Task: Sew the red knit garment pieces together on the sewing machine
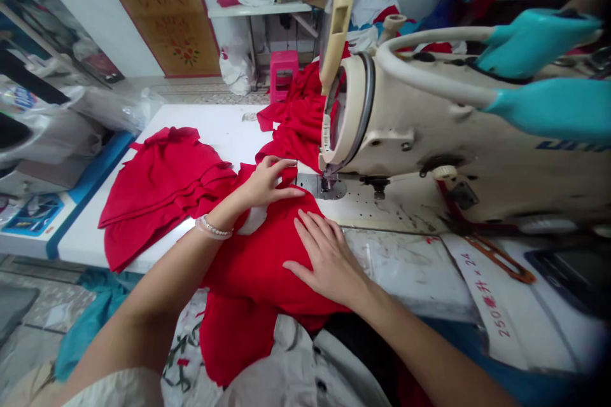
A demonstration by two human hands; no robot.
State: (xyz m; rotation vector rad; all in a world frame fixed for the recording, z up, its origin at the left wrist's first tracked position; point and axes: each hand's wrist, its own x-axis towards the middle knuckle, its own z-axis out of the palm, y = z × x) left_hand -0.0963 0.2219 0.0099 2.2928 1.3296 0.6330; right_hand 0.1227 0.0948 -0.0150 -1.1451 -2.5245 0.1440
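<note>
A piece of red fabric (258, 261) lies across the table's front edge and hangs down over my lap. My left hand (270, 184) rests on its upper part, thumb and fingers apart, just left of the needle plate (310, 184). My right hand (324, 251) lies flat on the same fabric with its fingers spread, in front of the presser foot (327, 182). The fabric's upper corner reaches close to the foot; whether it is under it I cannot tell. The sewing machine (396, 108) stands to the right of my hands.
A stack of red cut pieces (165, 191) lies on the left of the white table (157, 116). More red cloth (300, 108) is heaped behind the needle. Orange-handled scissors (501, 257) lie at the right, by a dark device (573, 280). A pink stool (283, 70) stands beyond.
</note>
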